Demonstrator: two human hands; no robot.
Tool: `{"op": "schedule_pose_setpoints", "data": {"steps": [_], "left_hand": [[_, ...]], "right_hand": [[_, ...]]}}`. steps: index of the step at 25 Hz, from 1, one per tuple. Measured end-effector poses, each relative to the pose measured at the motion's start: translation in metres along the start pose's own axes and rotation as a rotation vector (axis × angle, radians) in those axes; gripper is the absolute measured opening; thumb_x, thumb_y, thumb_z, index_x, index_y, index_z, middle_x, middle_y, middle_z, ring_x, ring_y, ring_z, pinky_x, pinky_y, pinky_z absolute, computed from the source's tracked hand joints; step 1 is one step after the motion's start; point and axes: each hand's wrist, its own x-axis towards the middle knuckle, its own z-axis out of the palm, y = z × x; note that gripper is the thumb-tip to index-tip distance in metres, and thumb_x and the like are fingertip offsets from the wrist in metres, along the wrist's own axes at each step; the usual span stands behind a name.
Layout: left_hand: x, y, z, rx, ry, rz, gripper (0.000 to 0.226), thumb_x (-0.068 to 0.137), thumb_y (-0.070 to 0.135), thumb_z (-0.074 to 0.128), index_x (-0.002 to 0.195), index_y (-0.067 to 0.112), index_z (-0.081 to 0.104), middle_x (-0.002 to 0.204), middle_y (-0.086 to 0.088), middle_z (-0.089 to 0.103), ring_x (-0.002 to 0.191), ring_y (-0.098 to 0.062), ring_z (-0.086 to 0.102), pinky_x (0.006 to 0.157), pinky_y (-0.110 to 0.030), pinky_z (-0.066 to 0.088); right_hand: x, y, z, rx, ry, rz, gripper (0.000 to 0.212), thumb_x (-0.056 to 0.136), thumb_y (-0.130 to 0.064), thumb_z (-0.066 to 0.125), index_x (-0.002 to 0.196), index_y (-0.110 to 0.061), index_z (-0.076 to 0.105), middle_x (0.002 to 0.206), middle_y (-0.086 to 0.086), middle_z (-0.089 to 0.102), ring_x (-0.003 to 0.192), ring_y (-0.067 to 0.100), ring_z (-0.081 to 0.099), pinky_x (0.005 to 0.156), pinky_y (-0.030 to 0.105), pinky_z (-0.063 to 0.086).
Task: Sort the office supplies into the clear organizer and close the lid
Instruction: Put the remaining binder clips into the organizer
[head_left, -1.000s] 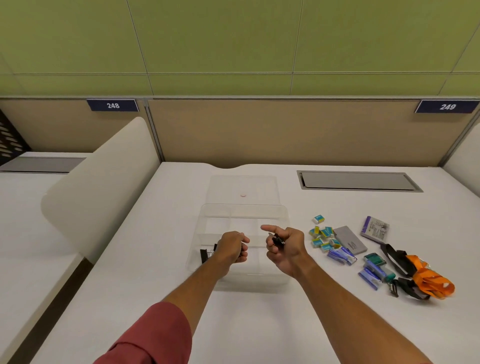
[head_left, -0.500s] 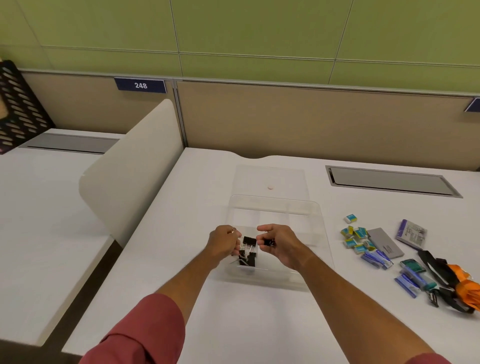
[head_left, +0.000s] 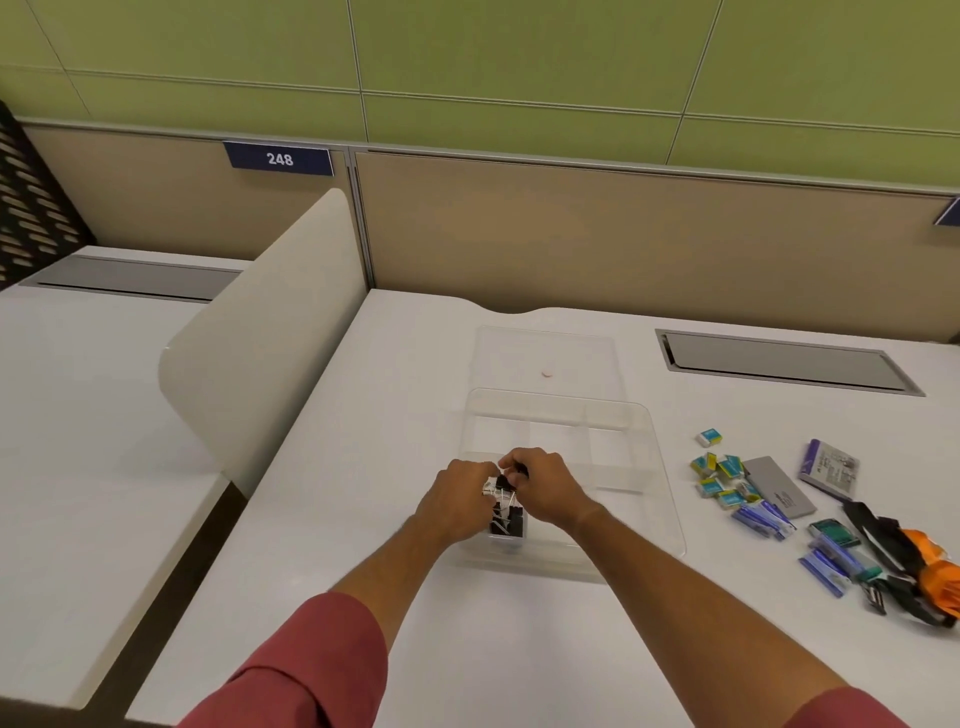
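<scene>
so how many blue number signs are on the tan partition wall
2. One blue sign reading 248 sits on the tan partition at upper left above the divider post. A second blue sign is cut off at the right edge, its number not visible.

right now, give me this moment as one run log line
stage: sorting binder clips | hands: left hand and right hand each pinch binder clips over organizer near-left compartment | lid: off, behind organizer | rest: unsorted on desk
</scene>
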Motion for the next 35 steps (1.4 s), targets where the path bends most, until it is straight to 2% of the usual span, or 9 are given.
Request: {"op": "schedule_pose_setpoints", "data": {"steps": [3, 8, 11, 13, 16, 18, 23, 31, 35], "left_hand": [[-0.004, -0.001, -0.001, 0.069, 0.083, 0.021, 0.044, 0.075, 0.022, 0.058, 0.12, 0.02, 0.058, 0.109, -0.002, 0.067, 0.093, -0.023, 0.064, 0.078, -0.04, 0.056], [-0.008, -0.013, 0.001, 0.162, 0.212, 0.055, 0.063, 0.072, 0.033, 0.053, 0.133, 0.019, 0.047, 0.131, -0.002, 0.056, 0.113, -0.023, 0.057, 0.092, -0.036, 0.045], [-0.011, -0.02, 0.002, 0.216, 0.177, 0.028, 0.082, 0.072, 0.044, 0.046, 0.148, 0.02, 0.026, 0.156, -0.009, 0.028, 0.141, -0.027, 0.029, 0.112, -0.043, 0.026], [-0.013, -0.024, 0.004, 0.219, 0.162, 0.001, 0.087, 0.073, 0.048, 0.043, 0.152, 0.023, 0.014, 0.161, -0.009, 0.012, 0.147, -0.027, 0.012, 0.116, -0.045, 0.017], [-0.016, -0.026, 0.008, 0.26, 0.152, 0.009, 0.088, 0.075, 0.049, 0.043, 0.152, 0.025, 0.007, 0.162, -0.009, 0.005, 0.149, -0.027, 0.004, 0.117, -0.046, 0.011], [-0.016, -0.025, 0.01, 0.296, 0.152, 0.024, 0.088, 0.079, 0.051, 0.043, 0.153, 0.025, 0.003, 0.162, -0.009, 0.001, 0.149, -0.028, -0.001, 0.119, -0.047, 0.006], [-0.012, -0.011, 0.02, 0.384, 0.157, 0.095, 0.091, 0.081, 0.061, 0.037, 0.153, 0.023, -0.005, 0.16, -0.009, -0.011, 0.148, -0.029, -0.012, 0.119, -0.048, -0.006], [0.008, 0.041, 0.05, 0.428, 0.145, 0.176, 0.089, 0.085, 0.062, 0.035, 0.151, 0.026, -0.013, 0.158, -0.007, -0.021, 0.146, -0.03, -0.02, 0.115, -0.048, -0.015], [0.018, 0.078, 0.066, 0.412, 0.144, 0.23, 0.09, 0.082, 0.058, 0.035, 0.152, 0.024, -0.009, 0.16, -0.011, -0.014, 0.146, -0.031, -0.016, 0.116, -0.046, -0.013]], "right_hand": [[0.001, -0.002, 0.006, -0.101, -0.024, -0.051, 0.036, 0.088, 0.004, 0.048, 0.116, -0.011, 0.065, 0.091, 0.005, 0.067, 0.085, 0.019, 0.061, 0.074, 0.025, 0.048], [-0.001, -0.002, 0.015, -0.296, -0.069, -0.13, 0.046, 0.089, -0.001, 0.055, 0.134, -0.012, 0.053, 0.122, 0.009, 0.065, 0.109, 0.022, 0.061, 0.094, 0.029, 0.047], [-0.008, 0.002, 0.017, -0.364, -0.108, -0.192, 0.06, 0.089, -0.018, 0.06, 0.145, -0.017, 0.039, 0.144, 0.006, 0.05, 0.13, 0.023, 0.046, 0.108, 0.033, 0.037], [-0.014, 0.004, 0.017, -0.365, -0.113, -0.235, 0.07, 0.086, -0.023, 0.061, 0.149, -0.02, 0.03, 0.152, 0.004, 0.039, 0.138, 0.022, 0.037, 0.113, 0.035, 0.031], [-0.025, 0.009, 0.015, -0.366, -0.055, -0.316, 0.076, 0.084, -0.024, 0.059, 0.151, -0.021, 0.022, 0.154, 0.005, 0.034, 0.141, 0.022, 0.033, 0.114, 0.036, 0.031], [-0.031, 0.014, 0.014, -0.405, 0.004, -0.336, 0.078, 0.085, -0.034, 0.056, 0.152, -0.02, 0.018, 0.157, 0.006, 0.028, 0.144, 0.022, 0.028, 0.114, 0.035, 0.029], [-0.046, 0.035, 0.004, -0.572, 0.117, -0.275, 0.088, 0.086, -0.061, 0.041, 0.154, -0.019, 0.005, 0.162, 0.01, 0.008, 0.149, 0.024, 0.006, 0.12, 0.036, 0.005], [-0.071, 0.088, -0.039, -0.656, 0.22, -0.112, 0.086, 0.086, -0.067, 0.026, 0.153, -0.021, -0.003, 0.162, 0.009, -0.001, 0.15, 0.023, -0.003, 0.121, 0.04, -0.006], [-0.082, 0.122, -0.068, -0.639, 0.235, -0.028, 0.086, 0.087, -0.068, 0.026, 0.153, -0.022, -0.005, 0.162, 0.008, -0.003, 0.149, 0.023, -0.005, 0.12, 0.041, -0.006]]}}
